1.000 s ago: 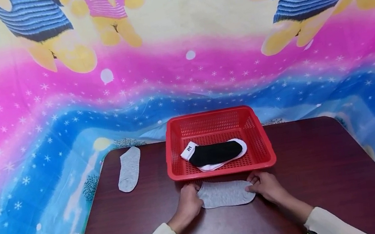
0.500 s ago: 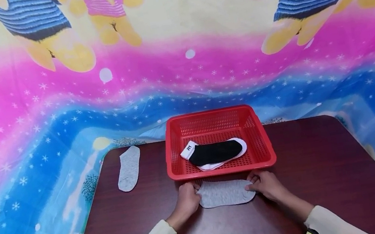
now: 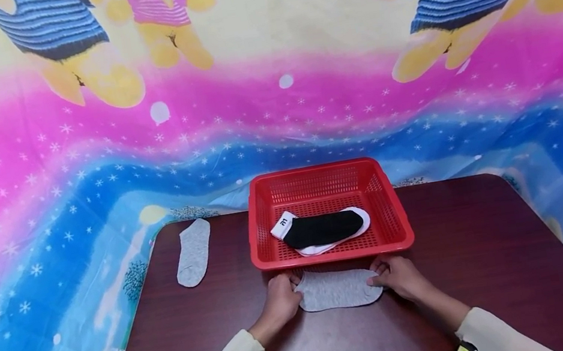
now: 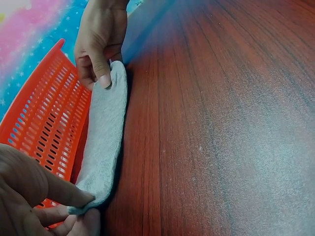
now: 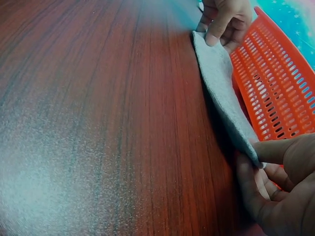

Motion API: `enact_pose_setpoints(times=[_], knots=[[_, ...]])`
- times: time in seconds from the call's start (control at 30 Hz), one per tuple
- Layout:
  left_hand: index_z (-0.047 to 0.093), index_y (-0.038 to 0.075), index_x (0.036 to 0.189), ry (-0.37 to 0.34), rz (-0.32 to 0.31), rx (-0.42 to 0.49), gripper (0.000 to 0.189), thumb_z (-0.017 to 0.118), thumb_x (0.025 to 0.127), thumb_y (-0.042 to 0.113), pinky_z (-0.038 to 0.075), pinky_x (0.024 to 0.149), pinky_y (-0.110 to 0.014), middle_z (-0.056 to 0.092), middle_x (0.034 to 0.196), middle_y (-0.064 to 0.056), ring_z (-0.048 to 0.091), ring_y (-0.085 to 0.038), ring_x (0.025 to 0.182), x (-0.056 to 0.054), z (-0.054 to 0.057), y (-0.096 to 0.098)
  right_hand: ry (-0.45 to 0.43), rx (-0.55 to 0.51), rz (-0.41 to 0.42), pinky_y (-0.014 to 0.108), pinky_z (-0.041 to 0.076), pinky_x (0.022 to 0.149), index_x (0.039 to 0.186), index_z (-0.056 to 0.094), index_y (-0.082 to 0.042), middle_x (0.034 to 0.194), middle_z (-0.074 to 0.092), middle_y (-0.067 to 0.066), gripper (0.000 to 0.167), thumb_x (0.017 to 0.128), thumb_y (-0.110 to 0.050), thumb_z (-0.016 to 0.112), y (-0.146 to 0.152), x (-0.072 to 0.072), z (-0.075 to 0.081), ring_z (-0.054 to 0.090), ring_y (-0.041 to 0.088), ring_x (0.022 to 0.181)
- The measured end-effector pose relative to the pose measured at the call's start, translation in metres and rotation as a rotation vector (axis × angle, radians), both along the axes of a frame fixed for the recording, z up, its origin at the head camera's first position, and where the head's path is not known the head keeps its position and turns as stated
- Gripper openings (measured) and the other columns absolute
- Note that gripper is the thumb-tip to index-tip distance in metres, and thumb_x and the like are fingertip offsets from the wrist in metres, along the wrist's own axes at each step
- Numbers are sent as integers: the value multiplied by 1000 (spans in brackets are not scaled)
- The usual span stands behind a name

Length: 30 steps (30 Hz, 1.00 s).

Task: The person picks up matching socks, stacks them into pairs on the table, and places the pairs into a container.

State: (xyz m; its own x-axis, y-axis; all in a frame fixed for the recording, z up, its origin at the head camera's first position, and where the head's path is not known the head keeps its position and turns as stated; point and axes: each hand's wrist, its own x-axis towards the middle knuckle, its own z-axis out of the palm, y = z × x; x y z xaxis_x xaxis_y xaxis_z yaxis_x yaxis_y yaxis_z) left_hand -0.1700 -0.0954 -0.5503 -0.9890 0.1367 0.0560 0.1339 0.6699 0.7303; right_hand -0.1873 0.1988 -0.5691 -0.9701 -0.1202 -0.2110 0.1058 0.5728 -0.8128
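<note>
A light grey ankle sock (image 3: pixel 339 289) is stretched flat between both hands, just in front of the red basket (image 3: pixel 255 246). My left hand (image 3: pixel 282 299) pinches its left end between thumb and fingers; the thumb on top shows in the left wrist view, where the sock (image 4: pixel 106 128) runs away from that hand. My right hand (image 3: pixel 398 279) pinches the other end the same way, as the right wrist view shows with the thumb (image 5: pixel 273 150) and fingers at the sock's edge. In both wrist views the sock appears slightly raised from the table, with a shadow beneath.
Inside the basket lie a black sock (image 3: pixel 324 228) and white socks (image 3: pixel 365 220), one cuff printed with dark marks. Another grey sock (image 3: pixel 195 253) lies at the table's far left. A patterned cloth (image 3: pixel 288 108) hangs behind the dark wooden table (image 3: pixel 477 243).
Almost nothing differs. Both hands keep their pinch on the grey sock in the same place; only a slight shift of the head view shows.
</note>
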Motion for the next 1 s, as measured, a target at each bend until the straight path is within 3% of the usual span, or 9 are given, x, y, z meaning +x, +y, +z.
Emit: enact_pose_setpoints(times=[0.23,0.37,0.5,0.6,0.7,0.8,0.87,0.93,1.0], knots=[[69,-5,84,-2,4,-2,18,64,67,-10,43,58,-21,65,68,-9,54,-11,64,2,1,-3,8,-5,-6,24,49,66,97,67,1,89,66,8,28,81,-12,85,0,2,1,58,14,77],[69,-4,84,3,33,-21,12,67,72,-7,45,58,-21,66,69,-8,56,-10,64,4,5,-12,19,45,-27,27,49,68,102,66,0,92,67,8,30,87,-20,82,7,5,8,59,14,78],[69,-3,87,-17,116,-49,10,67,77,-4,51,63,-27,69,71,-6,62,-14,67,6,13,-30,13,115,-60,30,45,69,113,61,-4,96,64,7,36,95,-33,73,18,7,18,55,17,80],[71,-1,93,-7,205,-146,14,68,79,1,51,76,-40,72,82,-9,63,-27,81,7,18,-53,46,143,-99,30,43,68,121,52,-4,97,58,10,45,98,-39,69,28,11,27,52,19,80],[68,-4,102,46,277,-230,21,69,82,3,45,83,-52,68,96,-19,58,-40,93,2,20,-84,198,179,-151,26,43,66,119,46,-1,98,53,13,48,95,-33,73,37,15,38,50,21,81],[60,-12,109,126,315,-284,30,66,83,0,44,85,-56,60,100,-29,55,-47,95,-6,20,-118,474,279,-157,26,40,68,111,47,2,98,50,15,51,85,-21,85,45,16,47,47,21,84],[57,-16,112,176,326,-325,34,65,82,-4,46,87,-57,58,100,-32,55,-50,95,-12,19,-138,673,350,-106,30,40,74,109,50,4,99,52,16,54,77,-15,90,51,14,51,48,25,88],[56,-17,114,197,327,-377,34,62,82,-6,47,87,-58,58,102,-34,55,-51,95,-18,19,-155,823,413,-17,34,39,81,111,56,4,105,55,16,53,82,-27,88,57,11,55,49,27,96],[55,-18,116,186,324,-416,34,59,84,-7,47,89,-58,59,104,-35,56,-52,96,-23,18,-167,903,454,97,31,40,90,113,63,0,112,60,12,53,91,-47,74,62,7,58,52,27,105]])
